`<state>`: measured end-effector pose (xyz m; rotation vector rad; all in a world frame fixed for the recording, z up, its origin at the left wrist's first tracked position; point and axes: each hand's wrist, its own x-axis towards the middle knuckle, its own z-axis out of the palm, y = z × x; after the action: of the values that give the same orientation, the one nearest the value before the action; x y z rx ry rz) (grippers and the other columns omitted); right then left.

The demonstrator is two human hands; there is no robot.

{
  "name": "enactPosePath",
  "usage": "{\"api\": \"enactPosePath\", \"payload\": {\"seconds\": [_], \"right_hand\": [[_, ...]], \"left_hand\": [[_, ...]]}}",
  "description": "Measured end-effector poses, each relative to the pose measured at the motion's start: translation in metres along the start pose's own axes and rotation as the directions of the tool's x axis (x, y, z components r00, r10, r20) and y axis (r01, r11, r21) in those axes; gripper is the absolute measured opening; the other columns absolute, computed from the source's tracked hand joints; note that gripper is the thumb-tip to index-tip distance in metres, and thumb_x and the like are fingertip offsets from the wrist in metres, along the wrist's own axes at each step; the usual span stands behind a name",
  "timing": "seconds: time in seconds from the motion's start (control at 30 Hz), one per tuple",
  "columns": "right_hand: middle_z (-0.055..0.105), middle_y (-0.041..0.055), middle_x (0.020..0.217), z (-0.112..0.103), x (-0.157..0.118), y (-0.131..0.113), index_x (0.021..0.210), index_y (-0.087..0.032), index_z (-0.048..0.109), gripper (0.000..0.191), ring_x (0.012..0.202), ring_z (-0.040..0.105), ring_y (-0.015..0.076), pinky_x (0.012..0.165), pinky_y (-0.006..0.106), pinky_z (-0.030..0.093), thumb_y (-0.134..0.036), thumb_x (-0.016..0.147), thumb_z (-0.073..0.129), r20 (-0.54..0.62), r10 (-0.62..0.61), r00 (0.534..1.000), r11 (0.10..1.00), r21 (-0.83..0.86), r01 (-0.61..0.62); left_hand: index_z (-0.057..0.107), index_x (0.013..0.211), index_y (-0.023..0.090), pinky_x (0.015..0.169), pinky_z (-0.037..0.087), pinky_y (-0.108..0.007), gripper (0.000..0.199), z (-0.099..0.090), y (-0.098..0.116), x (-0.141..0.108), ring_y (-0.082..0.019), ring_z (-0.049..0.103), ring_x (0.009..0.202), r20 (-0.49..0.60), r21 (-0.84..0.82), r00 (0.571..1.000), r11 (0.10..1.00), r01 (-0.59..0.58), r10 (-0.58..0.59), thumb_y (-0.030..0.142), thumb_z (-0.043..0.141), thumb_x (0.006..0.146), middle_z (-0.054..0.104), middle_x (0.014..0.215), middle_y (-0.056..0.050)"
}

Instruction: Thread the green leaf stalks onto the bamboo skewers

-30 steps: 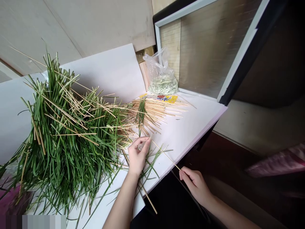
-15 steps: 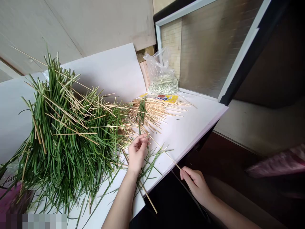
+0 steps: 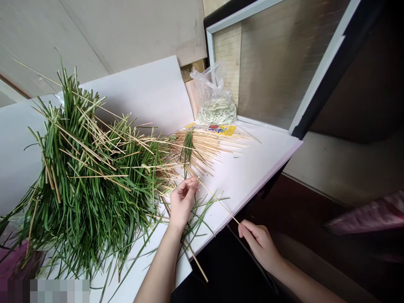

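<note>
My right hand [image 3: 259, 243] pinches one end of a thin bamboo skewer [image 3: 223, 205] past the table's front edge. The skewer slants up and left to the fingertips of my left hand [image 3: 183, 201]. These fingers are pressed together around the pale ends of some chives, where the skewer's far tip meets them. Green chive blades [image 3: 205, 215] spread below and right of this hand. Left of it rises a large heap of chives [image 3: 94, 202], with loose skewers lying across it. Behind the hand, many skewers [image 3: 205, 147] are fanned out with chives over them.
On the white table [image 3: 243, 172], a clear plastic bag [image 3: 216, 105] of pale green shreds stands at the back. A yellow printed wrapper [image 3: 225, 130] lies before it. A framed glass panel [image 3: 277, 63] borders the back right. One skewer [image 3: 198, 263] juts over the front edge.
Almost nothing differs. Both hands and the skewer between them stay in place; the view has shifted very slightly.
</note>
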<state>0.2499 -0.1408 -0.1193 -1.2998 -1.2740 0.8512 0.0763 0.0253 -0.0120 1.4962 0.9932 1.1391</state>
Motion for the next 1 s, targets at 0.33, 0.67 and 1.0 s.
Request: {"api": "enactPosePath", "payload": {"seconds": [0.33, 0.67, 1.0], "right_hand": [[0.037, -0.0037, 0.062, -0.0007, -0.0007, 0.0005, 0.071, -0.023, 0.046, 0.039, 0.056, 0.038, 0.016, 0.053, 0.029, 0.027, -0.037, 0.107, 0.038, 0.013, 0.007, 1.0, 1.0, 0.029, -0.008], [0.038, -0.0037, 0.062, -0.0007, -0.0003, 0.0003, 0.071, -0.023, 0.046, 0.039, 0.056, 0.039, 0.0162, 0.053, 0.028, 0.028, -0.036, 0.107, 0.039, 0.008, 0.007, 1.0, 1.0, 0.025, -0.007], [0.037, -0.0039, 0.062, -0.0009, -0.0011, 0.0014, 0.071, -0.023, 0.046, 0.039, 0.055, 0.038, 0.0157, 0.053, 0.029, 0.027, -0.035, 0.107, 0.039, 0.012, 0.01, 1.0, 1.0, 0.025, -0.01]], "left_hand": [[0.075, 0.101, 0.016, 0.076, 0.054, -0.029, 0.032, 0.0004, 0.0011, -0.0001, -0.015, 0.064, 0.072, 0.0, 0.01, 1.0, 1.0, -0.001, 0.001, 0.042, 0.074, 0.082, 0.075, 0.092, -0.007], [0.077, 0.099, 0.016, 0.075, 0.055, -0.029, 0.032, 0.0006, 0.0018, 0.0002, -0.015, 0.065, 0.072, 0.0, 0.005, 1.0, 1.0, 0.01, -0.01, 0.042, 0.075, 0.08, 0.076, 0.094, -0.008], [0.076, 0.095, 0.016, 0.076, 0.055, -0.031, 0.031, 0.0003, 0.0039, -0.0001, -0.015, 0.065, 0.071, 0.019, 0.002, 1.0, 1.0, 0.004, -0.004, 0.043, 0.075, 0.081, 0.076, 0.095, -0.008]]}}
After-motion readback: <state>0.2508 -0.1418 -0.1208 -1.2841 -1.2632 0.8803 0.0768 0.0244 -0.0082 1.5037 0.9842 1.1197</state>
